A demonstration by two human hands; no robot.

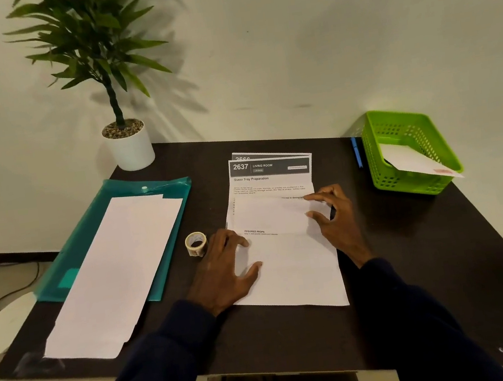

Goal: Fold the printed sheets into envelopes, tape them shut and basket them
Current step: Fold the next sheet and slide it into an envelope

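Your printed sheet [279,218] lies at frame centre on the dark table [413,265], long axis running from the near edge toward the wall, its heading "2637 LIVING ROOM" at the far end. The near end is folded up over the middle, blank side showing. Your left hand [225,270] rests flat on the sheet's left margin, fingers spread wide, holding nothing. Your right hand [333,214] lies at the right edge, fingers loosely curved on the paper; a grip cannot be told. A second sheet [271,153] peeks out beyond. The tape roll [196,244] stands just left of your left hand. At right, the green basket [411,150] holds one envelope [416,162]; a blue pen [356,152] lies beside it. At left, blank envelopes [110,272] rest on a teal folder [169,207]; a potted plant [120,111] occupies the upper left.
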